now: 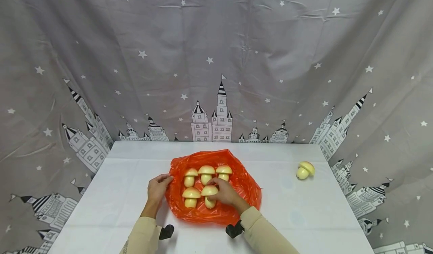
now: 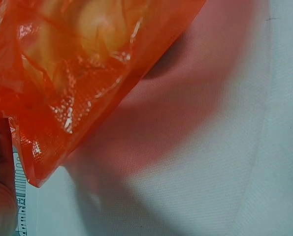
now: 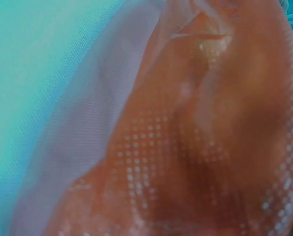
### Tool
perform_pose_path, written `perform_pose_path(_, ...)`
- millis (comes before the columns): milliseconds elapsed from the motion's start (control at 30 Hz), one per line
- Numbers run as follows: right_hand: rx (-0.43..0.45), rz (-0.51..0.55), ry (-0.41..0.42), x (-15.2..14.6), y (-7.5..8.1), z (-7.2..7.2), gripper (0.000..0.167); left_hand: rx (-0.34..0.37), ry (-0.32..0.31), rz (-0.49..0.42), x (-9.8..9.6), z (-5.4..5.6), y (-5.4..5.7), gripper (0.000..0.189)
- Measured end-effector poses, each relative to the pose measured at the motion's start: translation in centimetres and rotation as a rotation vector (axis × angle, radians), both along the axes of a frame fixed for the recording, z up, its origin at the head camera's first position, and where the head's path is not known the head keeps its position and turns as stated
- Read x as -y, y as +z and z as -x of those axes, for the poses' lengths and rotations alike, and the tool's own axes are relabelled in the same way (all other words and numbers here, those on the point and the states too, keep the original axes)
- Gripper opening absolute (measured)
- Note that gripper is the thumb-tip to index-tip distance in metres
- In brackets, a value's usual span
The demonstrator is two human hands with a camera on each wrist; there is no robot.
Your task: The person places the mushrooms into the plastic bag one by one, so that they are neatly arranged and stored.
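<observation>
A red plastic bag (image 1: 248, 182) lies spread on the table with its mouth facing up. Several cream-yellow toy mushrooms (image 1: 191, 193) are in it, arranged in two rows. My right hand (image 1: 224, 192) reaches into the bag and grips the front-right mushroom (image 1: 209, 190) between thumb and fingers. At the bag's left rim, my left hand (image 1: 157, 190) pinches the plastic. The left wrist view shows part of that hand's fingers (image 2: 2, 162) beside the bag's edge (image 2: 62, 118). Only the bag (image 3: 151, 147) shows clearly in the right wrist view; the right hand is hidden there.
One more toy mushroom (image 1: 305, 170) lies tilted on the white-covered table (image 1: 287, 224), well to the right of the bag. A grey curtain (image 1: 209, 39) printed with stars and castles hangs behind the table and along both sides.
</observation>
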State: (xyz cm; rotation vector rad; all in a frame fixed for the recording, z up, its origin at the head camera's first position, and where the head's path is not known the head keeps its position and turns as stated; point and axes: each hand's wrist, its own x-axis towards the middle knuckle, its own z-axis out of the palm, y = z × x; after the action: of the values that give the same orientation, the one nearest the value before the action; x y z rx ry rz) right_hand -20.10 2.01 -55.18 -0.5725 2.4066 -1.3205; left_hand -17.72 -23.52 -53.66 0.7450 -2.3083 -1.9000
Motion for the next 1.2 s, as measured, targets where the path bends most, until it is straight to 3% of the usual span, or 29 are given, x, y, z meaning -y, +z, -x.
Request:
perform_pose_path(300, -0.006, 0.09, 0.009, -0.8, 0.8, 0.3, 0.045, 0.003, -0.003, 0.016, 0.0, -0.1, 0.2, 0.031)
perform_pose_path(633, -0.056, 0.115, -0.003, -3.8, 3.2, 1.8, 0.048, -0.002, -0.001, 0.011, 0.0, -0.2, 0.6, 0.031)
perform_pose_path(933, -0.122, 0.106, -0.126, -7.5, 5.1, 3.6, 0.041, -0.007, -0.013, 0.008, -0.1, -0.1, 0.8, 0.031)
perform_pose_path(1200, -0.158, 0.058, -0.259, -10.8, 5.8, 5.0, 0.041, 0.006, -0.022, 0.035, 0.0, -0.1, 0.6, 0.034)
